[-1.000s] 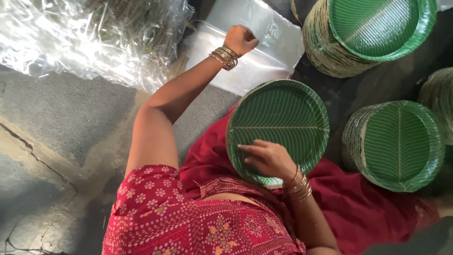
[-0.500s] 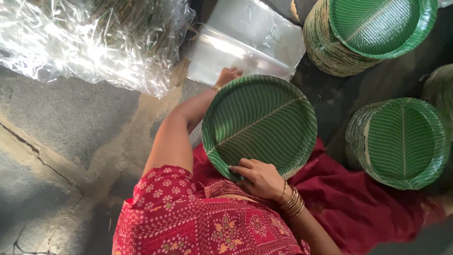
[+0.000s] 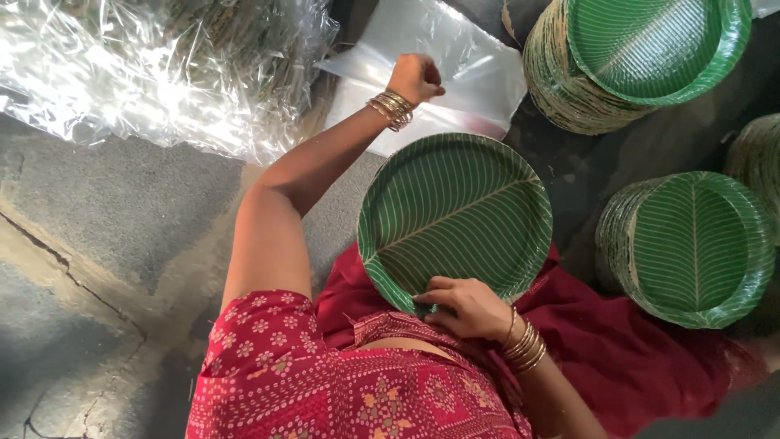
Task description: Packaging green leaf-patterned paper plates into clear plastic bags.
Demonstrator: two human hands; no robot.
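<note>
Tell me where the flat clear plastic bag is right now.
In the head view, the clear plastic bag lies flat on the floor at top centre, under the left hand, between the crumpled plastic sheeting and the tall plate stack.

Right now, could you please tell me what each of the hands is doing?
Left hand: closed, fingers pinched at the clear plastic bag.
Right hand: holding the near rim of the green leaf-pattern plate.

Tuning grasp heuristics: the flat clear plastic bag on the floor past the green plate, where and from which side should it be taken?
Probably at the clear plastic bag's near edge, pinched from above. It lies flat and limp on the floor, so only an edge gives the fingers purchase. The left hand is already closed there, over the part nearest the person. The right hand holds the green plate by its near rim.
</note>
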